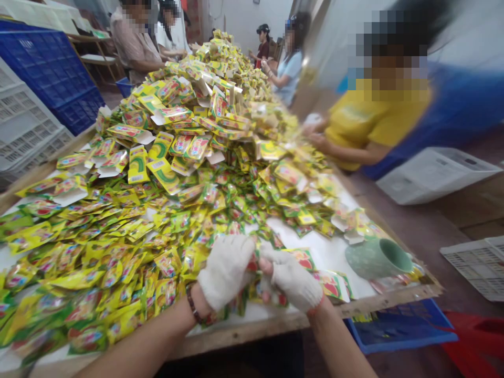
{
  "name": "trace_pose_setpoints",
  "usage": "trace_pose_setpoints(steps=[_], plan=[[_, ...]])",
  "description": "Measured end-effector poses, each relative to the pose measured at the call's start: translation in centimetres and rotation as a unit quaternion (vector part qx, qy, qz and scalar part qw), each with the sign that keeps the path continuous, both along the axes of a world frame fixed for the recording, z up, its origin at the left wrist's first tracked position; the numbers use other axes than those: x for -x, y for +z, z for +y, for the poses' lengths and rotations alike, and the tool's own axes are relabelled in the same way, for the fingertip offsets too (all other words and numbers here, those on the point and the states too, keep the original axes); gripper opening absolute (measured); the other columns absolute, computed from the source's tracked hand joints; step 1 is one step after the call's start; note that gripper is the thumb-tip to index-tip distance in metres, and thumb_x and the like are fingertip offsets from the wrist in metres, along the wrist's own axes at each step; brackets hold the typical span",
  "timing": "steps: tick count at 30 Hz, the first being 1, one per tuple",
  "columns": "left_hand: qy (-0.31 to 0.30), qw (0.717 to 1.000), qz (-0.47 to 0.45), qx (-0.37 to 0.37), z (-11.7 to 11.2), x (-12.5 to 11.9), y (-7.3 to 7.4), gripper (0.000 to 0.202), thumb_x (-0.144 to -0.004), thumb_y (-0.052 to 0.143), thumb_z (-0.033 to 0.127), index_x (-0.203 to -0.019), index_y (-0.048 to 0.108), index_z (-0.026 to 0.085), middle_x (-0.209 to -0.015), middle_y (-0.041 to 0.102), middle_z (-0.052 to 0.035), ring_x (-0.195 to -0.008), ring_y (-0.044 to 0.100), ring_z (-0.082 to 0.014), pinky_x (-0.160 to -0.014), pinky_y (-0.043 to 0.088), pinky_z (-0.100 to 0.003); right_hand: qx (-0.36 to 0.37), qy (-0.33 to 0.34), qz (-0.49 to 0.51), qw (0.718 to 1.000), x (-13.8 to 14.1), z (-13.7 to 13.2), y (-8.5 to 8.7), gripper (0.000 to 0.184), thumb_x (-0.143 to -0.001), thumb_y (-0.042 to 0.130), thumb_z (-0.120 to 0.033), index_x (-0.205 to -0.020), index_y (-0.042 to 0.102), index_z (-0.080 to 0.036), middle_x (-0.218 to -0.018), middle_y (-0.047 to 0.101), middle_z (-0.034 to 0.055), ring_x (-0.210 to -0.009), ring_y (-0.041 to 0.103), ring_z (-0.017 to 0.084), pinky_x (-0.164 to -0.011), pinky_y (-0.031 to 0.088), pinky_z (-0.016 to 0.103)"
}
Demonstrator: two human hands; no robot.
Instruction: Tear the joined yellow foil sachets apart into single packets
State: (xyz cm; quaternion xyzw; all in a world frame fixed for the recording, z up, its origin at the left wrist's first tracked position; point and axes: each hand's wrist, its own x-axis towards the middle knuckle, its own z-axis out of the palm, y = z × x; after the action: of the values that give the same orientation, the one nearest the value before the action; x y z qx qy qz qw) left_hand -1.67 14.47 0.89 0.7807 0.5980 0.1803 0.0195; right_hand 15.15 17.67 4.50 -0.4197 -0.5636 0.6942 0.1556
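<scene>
My left hand point(230, 270), in a white knitted glove with a bracelet at the wrist, is closed with its fingers curled inward. Facing it, my right hand point(293, 278) wears a similar glove that leaves the thumb tip bare, and its fingers are bent too. The hands nearly meet above the near edge of the table; what is pinched between them is hidden and blurred. Around and beneath them lie shiny yellow-green sachets point(167, 262). Right of my right hand are a flat printed packet point(331, 283) and a green speckled cylinder point(376, 258) lying on its side.
A tall heap of small yellow printed boxes point(169, 115), many with flaps up, covers the table's middle. Blue crates point(47, 68) stand at left, a white crate point(437, 173) at right, and a blue bin point(397, 325) below the table edge. Several co-workers line both sides, one in a yellow shirt point(370, 121).
</scene>
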Motion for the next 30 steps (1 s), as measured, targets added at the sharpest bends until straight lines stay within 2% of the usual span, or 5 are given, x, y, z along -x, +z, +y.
trace_pose_setpoints(steps=[6, 10, 14, 21, 30], plan=[[-0.022, 0.959, -0.226, 0.168, 0.2, 0.9, 2.0, 0.045, -0.070, 0.068, 0.036, -0.111, 0.059, 0.019, -0.102, 0.067, -0.0061, -0.090, 0.061, -0.0232, -0.079, 0.047, -0.034, 0.019, 0.013, 0.008, 1.000, -1.1, -0.4, -0.7, 0.048, -0.078, 0.056, -0.063, -0.087, 0.058, -0.016, -0.048, 0.059, -0.0028, -0.034, 0.050, 0.009, -0.033, 0.033, 0.017], [-0.024, 0.894, -0.347, 0.283, -0.2, 0.6, 2.1, 0.017, -0.079, 0.059, 0.034, -0.080, 0.063, 0.018, -0.076, 0.065, 0.0010, -0.071, 0.059, -0.0145, -0.063, 0.045, -0.023, -0.024, -0.145, -0.015, 0.989, -3.7, -0.3, 0.1, 0.051, -0.075, 0.063, -0.061, -0.099, 0.061, -0.016, -0.075, 0.069, 0.0056, -0.040, 0.054, 0.010, -0.033, 0.035, 0.019], [-0.027, 0.921, -0.298, 0.251, -0.7, -2.6, -0.2, 0.012, -0.080, 0.057, 0.027, -0.086, 0.064, 0.021, -0.084, 0.068, -0.0008, -0.076, 0.062, -0.0169, -0.068, 0.047, -0.026, -0.136, -0.267, -0.030, 0.953, -4.0, 0.6, 1.5, 0.043, -0.074, 0.066, -0.057, -0.092, 0.063, -0.018, -0.082, 0.068, 0.0060, -0.042, 0.050, 0.007, -0.034, 0.035, 0.019], [-0.069, 0.990, -0.118, 0.020, -0.2, -6.2, -1.2, 0.040, -0.079, 0.060, 0.032, -0.116, 0.059, 0.016, -0.115, 0.064, -0.0150, -0.106, 0.057, -0.0309, -0.090, 0.046, -0.044, -0.303, -0.073, -0.098, 0.945, 3.4, 3.6, 1.2, 0.023, -0.086, 0.053, -0.037, -0.088, 0.066, -0.018, -0.067, 0.063, 0.0012, -0.060, 0.059, 0.015, -0.056, 0.048, 0.025], [0.141, 0.988, 0.008, 0.067, -0.3, 5.2, 1.8, 0.019, -0.088, 0.045, 0.021, -0.081, 0.062, 0.019, -0.083, 0.065, -0.0060, -0.078, 0.060, -0.0192, -0.072, 0.044, -0.031, -0.429, 0.060, -0.169, 0.885, 8.7, 7.5, -4.1, 0.032, -0.066, 0.065, -0.007, -0.094, 0.069, -0.021, -0.102, 0.067, 0.0050, -0.091, 0.061, 0.018, -0.082, 0.048, 0.027]])
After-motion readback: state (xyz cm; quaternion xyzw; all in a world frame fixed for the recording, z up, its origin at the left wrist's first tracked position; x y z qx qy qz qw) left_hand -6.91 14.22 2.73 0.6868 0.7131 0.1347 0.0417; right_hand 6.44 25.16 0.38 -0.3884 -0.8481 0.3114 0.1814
